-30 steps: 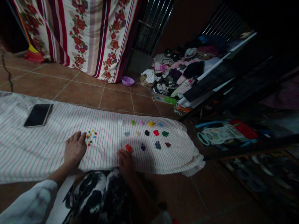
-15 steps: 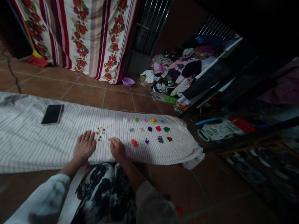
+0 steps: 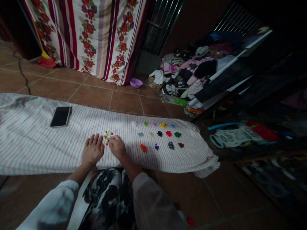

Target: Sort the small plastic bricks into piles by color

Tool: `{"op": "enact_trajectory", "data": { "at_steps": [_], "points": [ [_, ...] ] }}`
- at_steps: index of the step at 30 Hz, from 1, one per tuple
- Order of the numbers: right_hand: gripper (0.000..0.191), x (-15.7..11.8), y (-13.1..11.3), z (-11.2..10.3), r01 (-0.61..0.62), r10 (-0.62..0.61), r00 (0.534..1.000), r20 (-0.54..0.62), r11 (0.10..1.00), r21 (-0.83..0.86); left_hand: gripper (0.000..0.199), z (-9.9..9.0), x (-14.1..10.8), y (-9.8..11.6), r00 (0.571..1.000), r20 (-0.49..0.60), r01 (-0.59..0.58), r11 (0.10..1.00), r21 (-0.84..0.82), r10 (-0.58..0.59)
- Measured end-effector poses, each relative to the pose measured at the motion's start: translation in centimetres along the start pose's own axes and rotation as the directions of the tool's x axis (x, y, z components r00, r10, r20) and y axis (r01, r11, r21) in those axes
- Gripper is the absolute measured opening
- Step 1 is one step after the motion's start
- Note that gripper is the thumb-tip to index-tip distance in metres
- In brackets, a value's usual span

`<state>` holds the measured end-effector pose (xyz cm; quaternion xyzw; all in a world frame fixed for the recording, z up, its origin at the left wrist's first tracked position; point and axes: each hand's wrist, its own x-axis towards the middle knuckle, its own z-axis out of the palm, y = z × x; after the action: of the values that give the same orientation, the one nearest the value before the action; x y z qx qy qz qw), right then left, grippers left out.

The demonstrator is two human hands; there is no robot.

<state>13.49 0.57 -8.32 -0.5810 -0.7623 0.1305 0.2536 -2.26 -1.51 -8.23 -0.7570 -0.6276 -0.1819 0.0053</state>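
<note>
My left hand [image 3: 93,149] lies flat on the striped cloth [image 3: 79,127], palm down, holding nothing. Just past its fingertips is a small mixed group of tiny coloured pieces [image 3: 106,136], in yellow, green, red and blue. My right hand [image 3: 117,147] reaches over the right side of this group. Its index finger is stretched out to the pieces while the other fingers look curled. No piece shows in its grasp. Farther right, small single-colour piles sit in rows, among them an orange pile [image 3: 143,148], a red pile [image 3: 168,134], a yellow pile [image 3: 163,125] and a dark green pile [image 3: 177,134].
A phone [image 3: 60,117] lies on the cloth to the left. Beyond, on the tiled floor, are a purple bowl [image 3: 136,83], a floral curtain [image 3: 100,41] and a heap of clothes [image 3: 189,70]. A rack [image 3: 263,159] stands in shadow at right.
My right hand has moved left, to the mixed pieces, and its index finger now points out over them. My left hand stays flat on the cloth. The view has shifted slightly.
</note>
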Motion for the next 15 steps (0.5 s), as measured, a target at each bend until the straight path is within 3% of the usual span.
{"op": "enact_trajectory", "data": {
  "at_steps": [5,11,15],
  "points": [
    [0.025,0.07,-0.34,0.27,-0.106,0.106,0.994,0.006,0.994,-0.005,0.054,-0.04,0.05,0.16,1.0,-0.003,0.017,1.0,0.01,-0.017],
    [0.02,-0.62,0.17,0.49,-0.042,0.042,0.998,-0.047,0.999,0.002,0.05,-0.31,-0.07,0.11,0.999,-0.038,-0.003,1.0,0.018,0.004],
    [0.02,-0.81,0.23,0.9,-0.061,0.058,0.995,-0.077,0.998,-0.031,0.05,-0.4,-0.1,0.11,0.999,-0.04,0.011,1.0,-0.003,-0.012]
  ]
}}
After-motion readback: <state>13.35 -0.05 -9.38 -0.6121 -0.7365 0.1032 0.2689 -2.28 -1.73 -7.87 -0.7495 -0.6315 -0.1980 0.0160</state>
